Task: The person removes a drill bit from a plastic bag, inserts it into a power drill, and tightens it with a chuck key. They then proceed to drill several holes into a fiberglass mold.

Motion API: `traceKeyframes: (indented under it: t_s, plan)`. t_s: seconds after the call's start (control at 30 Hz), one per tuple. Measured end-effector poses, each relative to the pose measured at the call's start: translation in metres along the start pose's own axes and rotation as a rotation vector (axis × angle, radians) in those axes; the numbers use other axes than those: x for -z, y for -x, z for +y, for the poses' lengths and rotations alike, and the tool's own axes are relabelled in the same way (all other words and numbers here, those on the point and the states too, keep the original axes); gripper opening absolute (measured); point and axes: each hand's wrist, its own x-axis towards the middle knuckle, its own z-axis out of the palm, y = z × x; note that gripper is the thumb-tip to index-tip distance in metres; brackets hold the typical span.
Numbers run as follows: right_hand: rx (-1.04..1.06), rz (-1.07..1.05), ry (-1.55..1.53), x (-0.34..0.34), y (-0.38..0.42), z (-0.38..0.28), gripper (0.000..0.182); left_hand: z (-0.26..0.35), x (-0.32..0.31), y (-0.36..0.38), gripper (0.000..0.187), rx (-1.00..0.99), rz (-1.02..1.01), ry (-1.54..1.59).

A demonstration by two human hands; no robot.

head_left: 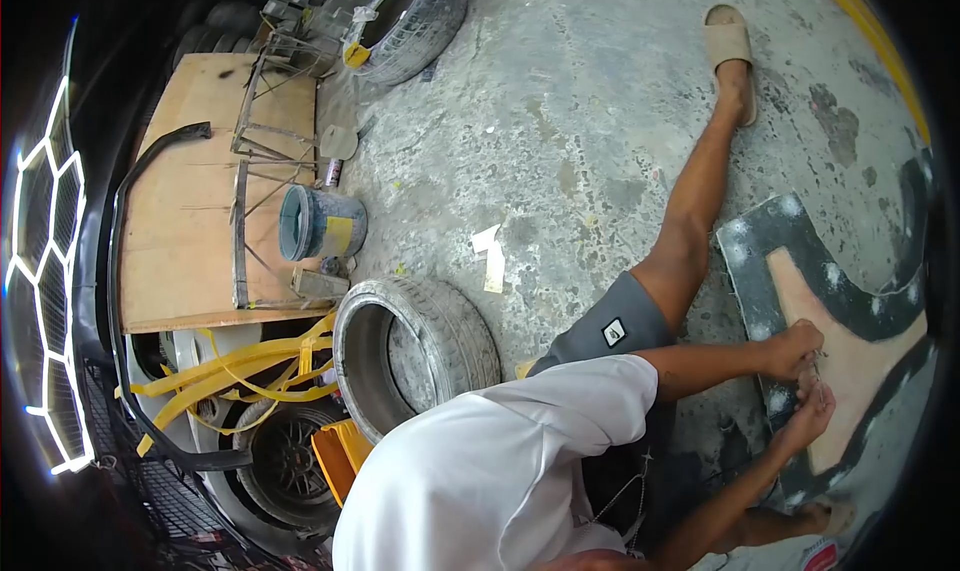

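My left hand (794,350) is closed in a pinch, fingertips close to those of my right hand (810,417). The right fingers are pressed together too. Something small and thin shows between the two hands, too small to name. Both hands are over a large curved panel (744,261), dark grey with white smudges round its border. A bare tan, branching middle area (872,373) runs through it. My left hand hides part of the panel's inner edge.
My sandalled foot (729,41) is on the stained concrete floor (560,101). Behind me are a tyre (455,336), a blue-green bucket (335,221), a plywood sheet (170,211), yellow strips (235,356) and a wheel (290,456). Another tyre (430,31) lies farther up. Paper scraps (494,266) litter the floor.
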Motion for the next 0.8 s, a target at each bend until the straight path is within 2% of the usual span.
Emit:
traceKeyframes:
  t_s: [0.07, 0.17, 0.27, 0.3, 0.33, 0.37, 0.4, 0.43, 0.47, 0.5, 0.53, 0.6, 0.7, 0.8]
  plan:
    - [0.113, -0.002, 0.065, 0.009, -0.006, 0.007, 0.017, 0.0, 0.004, -0.002, 0.019, -0.02, -0.021, 0.054]
    - [0.096, -0.04, 0.161, 0.017, -0.014, 0.005, 0.019, -0.005, -0.005, -0.002, 0.02, -0.055, 0.051, 0.067]
    - [0.014, -0.242, 0.259, 0.03, -0.037, 0.018, 0.022, -0.028, -0.016, 0.002, 0.027, -0.192, 0.013, -0.025]
    - [0.15, -0.274, 0.392, 0.029, -0.039, 0.012, 0.026, -0.046, -0.023, 0.006, 0.037, -0.066, -0.045, 0.015]
    - [0.002, -0.361, 0.293, 0.023, -0.038, 0.0, 0.029, -0.066, -0.034, 0.012, 0.04, -0.156, -0.049, -0.054]
    - [0.168, -0.26, 0.5, 0.025, -0.034, -0.007, 0.028, -0.061, -0.033, 0.019, 0.039, -0.185, -0.09, -0.235]
    - [0.312, -0.122, 0.718, 0.027, -0.031, -0.013, 0.026, -0.034, -0.017, 0.011, 0.024, -0.061, -0.215, -0.227]
    - [0.274, -0.045, 0.65, 0.035, -0.044, 0.004, 0.023, -0.04, -0.017, 0.012, 0.013, -0.194, 0.03, 0.069]
    - [0.184, 0.0, 0.447, 0.024, -0.03, -0.019, 0.017, -0.027, -0.01, 0.01, 0.012, 0.008, 0.023, 0.006]
    - [0.041, -0.007, 0.175, 0.011, -0.011, -0.047, 0.014, -0.017, 0.001, 0.002, 0.016, 0.063, -0.016, 0.159]
    - [0.028, -0.032, 0.186, 0.009, -0.012, -0.045, 0.015, 0.011, 0.017, -0.007, 0.003, 0.273, -0.097, 0.283]
    - [-0.026, -0.206, 0.089, 0.007, -0.002, -0.052, 0.015, 0.018, 0.025, -0.012, 0.024, 0.342, -0.095, 0.406]
    - [-0.003, -0.131, 0.102, 0.01, 0.004, -0.051, 0.016, 0.025, 0.034, -0.015, 0.04, 0.368, -0.142, 0.439]
    - [0.085, 0.01, -0.108, 0.016, 0.01, -0.058, 0.018, 0.022, 0.035, -0.015, 0.039, 0.368, -0.201, 0.406]
